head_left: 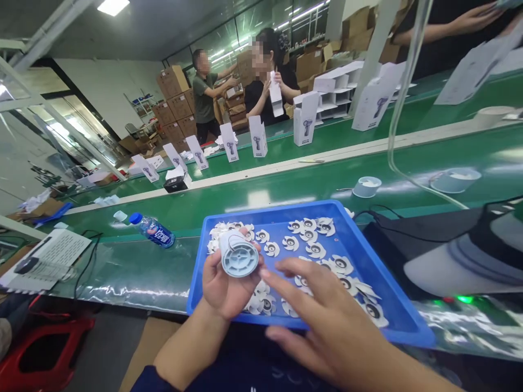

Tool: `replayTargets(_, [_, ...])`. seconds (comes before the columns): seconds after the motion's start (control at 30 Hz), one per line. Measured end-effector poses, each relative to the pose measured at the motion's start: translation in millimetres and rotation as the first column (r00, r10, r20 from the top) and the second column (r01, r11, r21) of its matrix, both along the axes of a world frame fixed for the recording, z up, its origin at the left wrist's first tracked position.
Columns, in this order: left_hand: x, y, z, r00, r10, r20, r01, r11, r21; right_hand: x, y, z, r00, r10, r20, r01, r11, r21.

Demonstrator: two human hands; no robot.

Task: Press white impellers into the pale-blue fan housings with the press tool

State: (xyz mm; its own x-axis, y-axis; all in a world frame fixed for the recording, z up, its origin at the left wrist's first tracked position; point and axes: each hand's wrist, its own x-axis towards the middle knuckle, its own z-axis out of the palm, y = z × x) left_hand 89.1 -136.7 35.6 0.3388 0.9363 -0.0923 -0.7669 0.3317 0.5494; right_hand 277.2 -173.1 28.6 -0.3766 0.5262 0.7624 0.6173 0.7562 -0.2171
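Note:
My left hand [229, 291] is wrapped round a pale blue cylindrical fan housing [239, 260]. Its round end, with spokes and a hub, faces me, and a thin wire lies over its side. Close by on the right, my right hand [322, 305] has its fingers spread and holds nothing; its index fingertip is near the housing, and whether they touch I cannot tell. Beneath both hands lies a blue tray [278, 213] holding many white fan impellers [315, 250] with dark hubs. Part of the tray is hidden by my hands and forearms.
A plastic bottle [153, 231] lies left of the tray. Pale blue housings [366, 187] and white printed boxes [305, 120] stand on the green conveyor [261, 191]. A clear tube [394, 125] hangs at the right, near a grey-white machine [449, 267]. Co-workers [265, 92] are across the line.

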Motion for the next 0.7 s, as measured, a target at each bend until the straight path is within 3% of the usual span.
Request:
replayTargets(0.1, [4.6,-4.7,-7.3,0.994,-0.019,0.108,0.024,0.999,-0.046,-24.9,5.1,4.2,0.998,-0.055,0.032,0.052,0.995,0.091])
replayTargets(0.2, [1.8,-6.8,-9.1,0.985,-0.012,0.172,0.027,0.996,-0.088,-35.6,6.6,7.9,0.998,-0.054,0.027,0.051,0.994,0.099])
replayTargets(0.33, [-5.2,-7.9,-10.7,0.981,-0.001,0.192,0.021,0.995,-0.102,-38.1,5.1,12.1,1.0,0.008,0.011,-0.008,0.996,0.085])
replayTargets(0.57, [-8.6,-8.6,-15.1,0.968,-0.066,0.24,0.086,0.994,-0.071,-48.5,4.0,20.0,0.997,-0.054,0.062,0.047,0.992,0.115])
replayTargets(0.7, [-9.3,-7.1,-17.2,0.979,-0.067,0.192,0.078,0.996,-0.046,-33.6,1.1,26.2,0.988,-0.02,0.154,-0.001,0.991,0.134])
